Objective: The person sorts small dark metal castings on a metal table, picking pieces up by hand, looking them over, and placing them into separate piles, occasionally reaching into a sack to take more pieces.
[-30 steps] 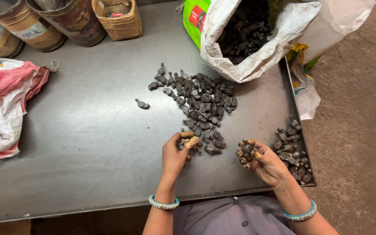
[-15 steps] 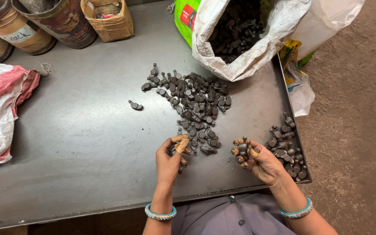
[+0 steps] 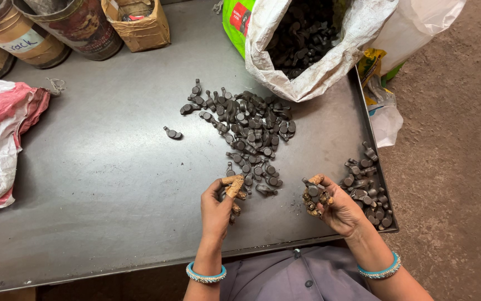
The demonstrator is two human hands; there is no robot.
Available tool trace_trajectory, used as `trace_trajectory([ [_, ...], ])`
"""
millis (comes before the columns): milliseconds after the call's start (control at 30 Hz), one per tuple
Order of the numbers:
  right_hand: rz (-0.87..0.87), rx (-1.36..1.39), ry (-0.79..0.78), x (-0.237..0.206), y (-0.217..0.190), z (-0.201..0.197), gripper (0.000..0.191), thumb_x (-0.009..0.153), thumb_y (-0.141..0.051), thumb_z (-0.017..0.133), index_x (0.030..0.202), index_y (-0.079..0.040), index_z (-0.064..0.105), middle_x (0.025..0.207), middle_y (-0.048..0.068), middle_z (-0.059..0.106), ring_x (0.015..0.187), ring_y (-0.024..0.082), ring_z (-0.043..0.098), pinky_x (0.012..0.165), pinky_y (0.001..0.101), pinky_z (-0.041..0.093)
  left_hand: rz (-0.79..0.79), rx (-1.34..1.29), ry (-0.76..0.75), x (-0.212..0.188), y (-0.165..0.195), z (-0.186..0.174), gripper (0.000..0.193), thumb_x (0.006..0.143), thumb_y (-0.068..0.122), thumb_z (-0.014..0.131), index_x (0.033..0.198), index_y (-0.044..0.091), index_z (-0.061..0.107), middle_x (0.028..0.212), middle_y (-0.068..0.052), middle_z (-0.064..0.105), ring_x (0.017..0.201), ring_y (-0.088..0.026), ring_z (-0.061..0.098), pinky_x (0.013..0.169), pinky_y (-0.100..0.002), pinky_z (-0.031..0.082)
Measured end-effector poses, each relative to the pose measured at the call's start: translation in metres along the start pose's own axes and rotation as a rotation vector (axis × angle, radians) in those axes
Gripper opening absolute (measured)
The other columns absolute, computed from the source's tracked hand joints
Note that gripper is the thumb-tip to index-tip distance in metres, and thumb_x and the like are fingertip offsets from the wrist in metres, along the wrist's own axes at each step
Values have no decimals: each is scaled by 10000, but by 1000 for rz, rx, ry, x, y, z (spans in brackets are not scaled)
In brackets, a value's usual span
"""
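Observation:
My left hand (image 3: 221, 203), fingertips wrapped in tan tape, pinches a small dark metal part just below the big pile of dark metal parts (image 3: 248, 131) on the grey metal table (image 3: 101, 184). To its right, my right hand (image 3: 335, 206) is closed on a handful of the same parts (image 3: 314, 196). A smaller pile of parts (image 3: 365, 187) lies by that hand at the table's right edge. One single part (image 3: 172, 133) sits apart, left of the big pile.
A white woven sack (image 3: 313, 50) full of dark parts leans open at the back right. Cardboard drums (image 3: 40, 33) and a small brown box (image 3: 137, 25) stand at the back left. A pink and white sack (image 3: 1, 139) lies at the left edge. Brown ground lies to the right.
Both hands stay near the table's front edge. The left hand has lifted slightly toward the big pile's lower edge; the right hand still holds its handful.

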State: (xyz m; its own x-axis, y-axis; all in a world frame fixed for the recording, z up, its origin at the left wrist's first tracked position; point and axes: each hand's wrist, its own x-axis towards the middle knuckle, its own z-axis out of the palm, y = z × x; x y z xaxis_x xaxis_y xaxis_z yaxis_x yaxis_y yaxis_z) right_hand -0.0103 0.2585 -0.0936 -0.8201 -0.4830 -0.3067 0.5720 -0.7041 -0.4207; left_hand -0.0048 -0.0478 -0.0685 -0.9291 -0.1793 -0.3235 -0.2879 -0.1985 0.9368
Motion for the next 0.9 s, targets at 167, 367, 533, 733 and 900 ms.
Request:
trace_trajectory([
  [167, 10, -4, 20, 0, 0, -1, 490, 781, -10, 845, 1196, -47, 588, 990, 93, 660, 867, 154, 677, 682, 199, 576, -26, 16, -11, 0, 0, 0, 218, 921, 63, 685, 1118, -1, 751, 806, -24, 720, 589, -31, 531, 476, -210, 421],
  [367, -48, -122, 17, -2, 1, 5, 672, 765, -94, 884, 1335, -31, 535, 992, 77, 661, 813, 129, 660, 661, 225, 554, -28, 27, -5, -2, 0, 0, 213, 913, 66, 690, 1105, -2, 751, 809, -12, 721, 573, -31, 525, 470, -213, 421],
  [533, -83, -239, 50, -5, -1, 11, 752, 739, -115, 890, 1399, 8, 552, 994, 96, 672, 816, 139, 666, 674, 237, 565, -36, 45, 3, -3, 1, 0, 206, 914, 80, 694, 1095, 2, 756, 787, -12, 715, 553, -32, 512, 463, -215, 409],
  [733, -128, -350, 227, -2, 5, 10, 503, 695, -26, 838, 1151, -10, 627, 1112, 104, 725, 853, 152, 697, 674, 270, 588, -39, 37, 2, -4, 0, 0, 204, 917, 87, 700, 1092, -3, 755, 777, -14, 707, 535, -33, 501, 452, -218, 396],
  [900, -234, -554, 295, -3, 12, 7, 407, 716, 83, 814, 1065, -19, 630, 974, 71, 683, 807, 142, 679, 673, 289, 590, -55, 10, 1, -4, -3, -1, 211, 913, 84, 695, 1094, -8, 751, 789, -21, 721, 528, -36, 509, 443, -220, 398],
])
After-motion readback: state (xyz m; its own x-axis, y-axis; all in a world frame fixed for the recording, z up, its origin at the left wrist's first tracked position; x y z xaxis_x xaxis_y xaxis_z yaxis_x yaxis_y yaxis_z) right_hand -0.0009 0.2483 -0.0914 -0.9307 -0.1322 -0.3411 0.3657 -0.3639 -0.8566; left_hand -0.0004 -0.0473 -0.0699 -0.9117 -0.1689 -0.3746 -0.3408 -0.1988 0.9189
